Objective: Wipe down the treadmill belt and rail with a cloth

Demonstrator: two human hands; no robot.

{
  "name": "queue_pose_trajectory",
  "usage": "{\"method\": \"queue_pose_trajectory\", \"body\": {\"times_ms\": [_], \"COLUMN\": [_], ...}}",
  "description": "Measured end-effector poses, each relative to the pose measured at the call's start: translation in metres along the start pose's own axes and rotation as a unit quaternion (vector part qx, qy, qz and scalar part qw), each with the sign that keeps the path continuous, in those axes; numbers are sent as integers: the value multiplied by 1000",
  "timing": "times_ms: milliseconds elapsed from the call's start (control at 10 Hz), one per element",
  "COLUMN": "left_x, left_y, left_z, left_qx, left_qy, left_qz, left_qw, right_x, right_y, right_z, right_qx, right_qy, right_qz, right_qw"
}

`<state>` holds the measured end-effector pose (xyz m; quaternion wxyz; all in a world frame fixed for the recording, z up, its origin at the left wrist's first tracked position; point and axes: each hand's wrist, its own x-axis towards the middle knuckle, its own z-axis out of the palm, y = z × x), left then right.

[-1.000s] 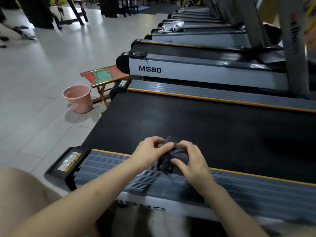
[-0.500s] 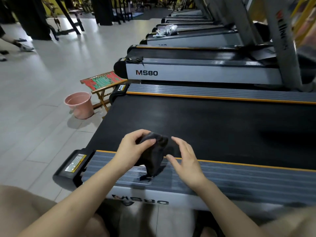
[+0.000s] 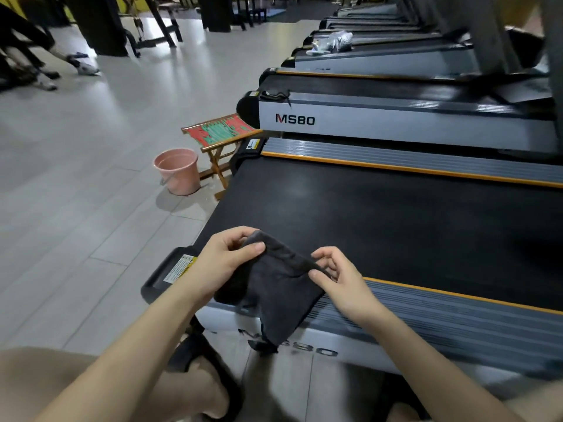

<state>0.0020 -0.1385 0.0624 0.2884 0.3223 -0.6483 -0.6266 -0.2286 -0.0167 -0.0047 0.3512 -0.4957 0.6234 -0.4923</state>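
A dark grey cloth [image 3: 275, 287] hangs spread between my two hands, above the near corner of the treadmill. My left hand [image 3: 227, 257] pinches its upper left edge between thumb and fingers. My right hand [image 3: 336, 278] pinches the upper right edge. The cloth's lower tip dangles in front of the treadmill's silver side panel. The black belt [image 3: 380, 220] stretches away to the right. The near ribbed grey rail [image 3: 441, 315], edged with an orange strip, runs under my right wrist. A matching far rail [image 3: 396, 156] lies beyond the belt.
A pink bucket [image 3: 178, 172] and a small folding stool [image 3: 221, 132] stand on the tiled floor at the treadmill's end. More treadmills [image 3: 396, 120] line up behind. My sandalled foot [image 3: 201, 379] rests below. Another person's legs [image 3: 45, 65] are at far left.
The bunched cloth has been opened out. My hands moved apart, and my right hand, free half a second ago, now holds the cloth's right edge. The view has tilted down slightly.
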Motion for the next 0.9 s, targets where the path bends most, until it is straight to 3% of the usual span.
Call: {"method": "queue_pose_trajectory", "body": {"times_ms": [200,400,600,700,800,900], "left_x": [2,31,60,67,71,75], "left_y": [-41,-93,-119,-116,-116,-113], "left_z": [-36,-46,-52,-50,-43,-30], "left_qx": [63,121,293,337,422,483], "left_qy": [59,130,146,168,157,147], "left_qz": [-77,-152,-170,-187,-196,-148], "left_qw": [993,972,930,907,871,851], "right_x": [9,54,80,87,88,84], "right_y": [8,27,39,45,49,52], "right_z": [20,42,53,54,54,49], "right_qx": [-7,-135,-299,-318,-362,-426], "right_qy": [-42,17,16,21,11,19], "right_qz": [22,56,88,97,92,38], "right_qw": [999,989,950,943,928,904]}}
